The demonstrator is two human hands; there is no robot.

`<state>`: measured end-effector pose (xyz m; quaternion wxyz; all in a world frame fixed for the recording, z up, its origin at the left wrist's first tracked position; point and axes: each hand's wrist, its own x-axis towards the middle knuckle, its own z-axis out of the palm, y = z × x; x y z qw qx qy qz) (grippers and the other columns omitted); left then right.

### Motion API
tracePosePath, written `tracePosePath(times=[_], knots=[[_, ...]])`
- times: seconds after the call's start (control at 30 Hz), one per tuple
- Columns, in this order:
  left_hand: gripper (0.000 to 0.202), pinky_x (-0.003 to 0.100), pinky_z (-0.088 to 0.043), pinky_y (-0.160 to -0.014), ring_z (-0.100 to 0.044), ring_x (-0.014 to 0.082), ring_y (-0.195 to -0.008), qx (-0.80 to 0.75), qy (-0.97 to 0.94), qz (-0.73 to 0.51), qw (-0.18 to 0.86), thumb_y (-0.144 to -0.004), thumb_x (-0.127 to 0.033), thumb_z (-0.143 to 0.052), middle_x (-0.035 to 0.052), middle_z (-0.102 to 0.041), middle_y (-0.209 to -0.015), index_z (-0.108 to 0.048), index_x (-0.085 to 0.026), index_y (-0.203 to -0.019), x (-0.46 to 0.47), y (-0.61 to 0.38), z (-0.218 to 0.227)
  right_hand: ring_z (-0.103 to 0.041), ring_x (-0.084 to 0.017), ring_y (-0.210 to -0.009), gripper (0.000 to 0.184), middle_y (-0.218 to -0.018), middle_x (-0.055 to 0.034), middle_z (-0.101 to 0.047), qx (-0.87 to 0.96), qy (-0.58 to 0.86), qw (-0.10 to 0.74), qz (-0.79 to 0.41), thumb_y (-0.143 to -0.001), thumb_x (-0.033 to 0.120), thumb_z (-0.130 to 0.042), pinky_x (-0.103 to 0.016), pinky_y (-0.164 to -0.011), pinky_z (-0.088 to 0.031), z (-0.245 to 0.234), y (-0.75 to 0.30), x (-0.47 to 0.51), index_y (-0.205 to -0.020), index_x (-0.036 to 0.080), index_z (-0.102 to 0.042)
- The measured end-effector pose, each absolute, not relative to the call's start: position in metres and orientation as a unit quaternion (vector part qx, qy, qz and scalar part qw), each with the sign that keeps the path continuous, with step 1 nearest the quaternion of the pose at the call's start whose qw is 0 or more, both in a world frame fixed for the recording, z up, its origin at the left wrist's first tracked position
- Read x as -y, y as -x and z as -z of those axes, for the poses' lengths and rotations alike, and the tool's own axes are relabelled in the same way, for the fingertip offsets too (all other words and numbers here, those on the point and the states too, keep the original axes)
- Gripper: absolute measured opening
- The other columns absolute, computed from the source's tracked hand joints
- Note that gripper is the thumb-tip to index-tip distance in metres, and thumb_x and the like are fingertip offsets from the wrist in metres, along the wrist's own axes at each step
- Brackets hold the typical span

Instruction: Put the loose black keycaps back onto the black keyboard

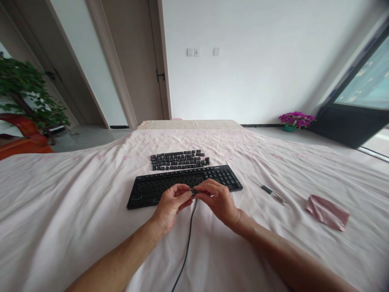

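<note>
A black keyboard (182,178) lies in front of me with the keys off most of its main block. The number pad keys (223,176) and a top row are still in place. Above its near edge, my left hand (172,202) and my right hand (219,200) meet fingertip to fingertip. Both pinch a small dark piece (193,192), mostly covered by the fingers, so its kind is unclear. A black cable (189,239) runs from just below the fingers toward me; whether it joins the piece is hidden. Loose black keycaps (179,161) sit in rows beyond the keyboard.
A wire keycap puller (267,190) with a dark grip lies right of the keyboard. Farther right is a folded pink cloth (328,211). Everything rests on a wrinkled pale pink tablecloth (106,243). Past the table stand a flower pot (289,128) and a leafy plant (27,93).
</note>
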<state>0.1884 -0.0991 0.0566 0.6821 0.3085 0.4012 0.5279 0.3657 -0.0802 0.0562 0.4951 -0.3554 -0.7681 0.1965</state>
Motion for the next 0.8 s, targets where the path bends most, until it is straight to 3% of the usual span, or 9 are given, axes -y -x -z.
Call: tracePosePath(times=[0.53, 0.8], knots=[[0.034, 0.022, -0.053, -0.069, -0.065, 0.0093, -0.069, -0.398, -0.278, -0.533, 0.693, -0.055, -0.023, -0.088, -0.002, -0.066, -0.076, -0.063, -0.019, -0.078, 0.103, -0.191, -0.055, -0.064, -0.014, -0.074, 0.015, -0.086, -0.004, -0.067, 0.778, 0.349, 0.493, -0.172, -0.083, 0.033, -0.069, -0.024, -0.066, -0.053, -0.059, -0.365, 0.086, -0.095, 0.025, -0.073], [0.037, 0.023, -0.053, -0.072, -0.065, 0.0095, -0.071, -0.395, -0.273, -0.554, 0.68, -0.055, -0.024, -0.088, -0.0027, -0.067, -0.076, -0.063, -0.02, -0.08, 0.106, -0.195, -0.05, -0.063, -0.015, -0.08, 0.017, -0.089, -0.0042, -0.068, 0.828, 0.364, 0.423, -0.058, -0.09, 0.03, -0.06, -0.026, -0.074, -0.051, -0.065, -0.368, 0.092, -0.102, 0.027, -0.072]])
